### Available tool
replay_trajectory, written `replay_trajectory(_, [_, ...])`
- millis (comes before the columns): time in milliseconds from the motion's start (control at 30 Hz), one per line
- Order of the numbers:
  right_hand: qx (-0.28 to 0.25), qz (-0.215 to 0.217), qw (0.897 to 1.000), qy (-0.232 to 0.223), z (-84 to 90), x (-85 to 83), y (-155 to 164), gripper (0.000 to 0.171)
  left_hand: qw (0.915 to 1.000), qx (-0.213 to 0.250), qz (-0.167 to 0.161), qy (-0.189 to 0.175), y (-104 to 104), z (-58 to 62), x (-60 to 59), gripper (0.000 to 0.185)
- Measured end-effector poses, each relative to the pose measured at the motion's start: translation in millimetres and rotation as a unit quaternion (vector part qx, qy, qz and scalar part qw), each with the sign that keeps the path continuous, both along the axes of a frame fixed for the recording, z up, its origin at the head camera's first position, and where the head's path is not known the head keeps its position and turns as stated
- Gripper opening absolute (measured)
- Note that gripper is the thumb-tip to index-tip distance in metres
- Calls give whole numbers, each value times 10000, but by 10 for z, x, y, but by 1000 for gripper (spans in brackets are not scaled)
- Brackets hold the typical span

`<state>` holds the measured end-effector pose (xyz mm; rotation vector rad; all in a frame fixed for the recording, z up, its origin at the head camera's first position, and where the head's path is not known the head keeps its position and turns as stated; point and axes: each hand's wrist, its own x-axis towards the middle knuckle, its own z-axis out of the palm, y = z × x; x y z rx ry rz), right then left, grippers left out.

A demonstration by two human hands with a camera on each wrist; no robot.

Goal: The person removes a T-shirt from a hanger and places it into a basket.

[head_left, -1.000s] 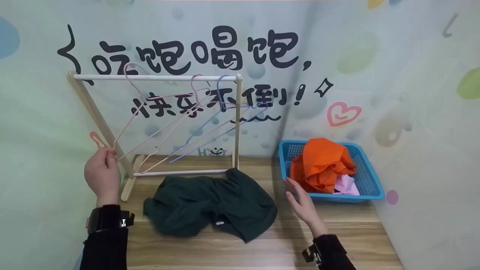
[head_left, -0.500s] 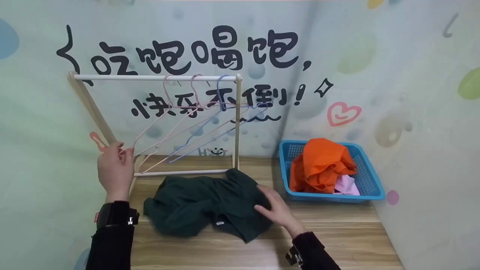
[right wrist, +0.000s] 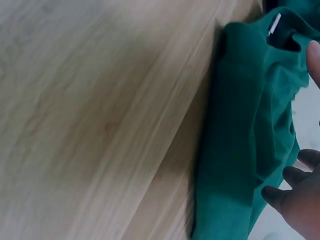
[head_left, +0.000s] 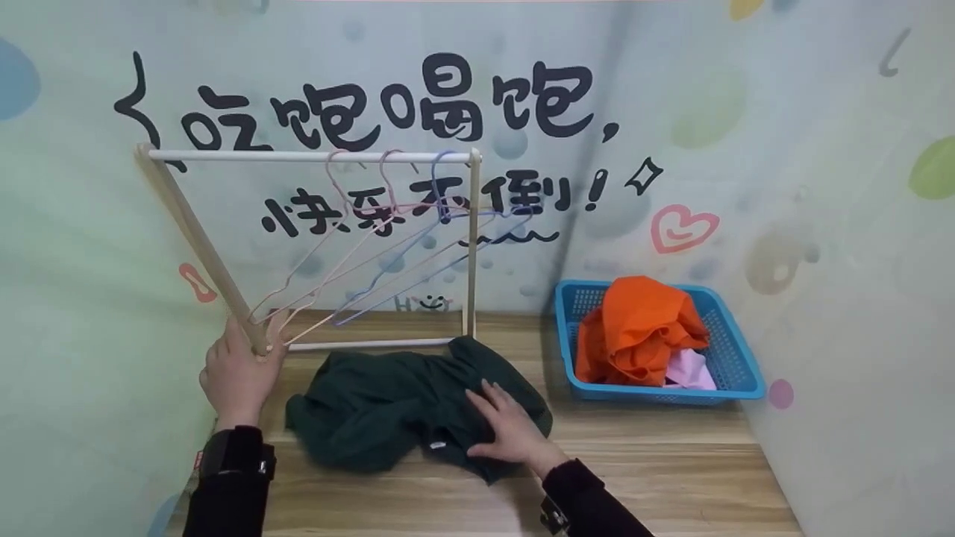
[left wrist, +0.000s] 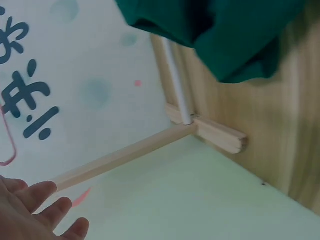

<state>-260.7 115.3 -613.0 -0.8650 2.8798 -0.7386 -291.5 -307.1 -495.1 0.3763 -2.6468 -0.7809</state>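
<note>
A crumpled dark green garment point(head_left: 373, 410) with a small white label lies on the wooden table. My right hand point(head_left: 511, 429) is over its right part with fingers spread; in the right wrist view the fingertips point(right wrist: 274, 196) overlap the green cloth. At the lower left of the wooden clothes rack point(head_left: 201, 239), my left hand point(head_left: 242, 377) stands beside the post. The left wrist view shows its fingers point(left wrist: 42, 195) relaxed and holding nothing. Two pink hangers, one of them the left pink hanger point(head_left: 304, 257), and a blue hanger point(head_left: 435, 183) hang from the white rail point(head_left: 298, 156).
A blue plastic basket point(head_left: 735, 358) stands at the right, with an orange cloth point(head_left: 649, 321) and a pale pink cloth point(head_left: 690, 369) in it. Behind the rack is a wall point(head_left: 821, 134) with printed black characters. The wooden table point(head_left: 671, 477) extends in front of the basket.
My left hand has let go of the left pink hanger, which slid right along the rail, and has dropped to the post's foot. My right hand has moved left from the basket to the green garment.
</note>
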Motion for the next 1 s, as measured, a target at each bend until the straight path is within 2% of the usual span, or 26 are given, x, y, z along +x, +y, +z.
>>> replay_trajectory(167, [372, 144, 9991, 122, -28, -46, -123, 101, 9969, -109, -288, -717, 14, -227, 74, 105])
replay_trajectory(300, [699, 166, 9972, 187, -56, -68, -218, 107, 9914, -296, -531, -1156, 43, -415, 116, 103])
replay_trajectory(467, [981, 198, 9942, 400, -119, -73, -328, 112, 9856, -375, -902, -1379, 137, -578, 151, 101])
replay_trajectory(667, [1610, -27, 9864, 332, -161, -22, -407, 108, 9799, -485, -1217, -1502, 276, -675, 156, 101])
replay_trajectory(800, [1814, -285, 9818, 491, -193, 5, -420, 86, 9760, -598, -1305, -1637, 337, -721, 160, 100])
replay_trajectory(933, [1649, -641, 9806, 839, -253, 40, -405, 42, 9730, -643, -1427, -1699, 395, -758, 174, 98])
replay_trajectory(1000, [1473, -885, 9806, 945, -277, 46, -389, 26, 9721, -617, -1517, -1681, 432, -771, 184, 97])
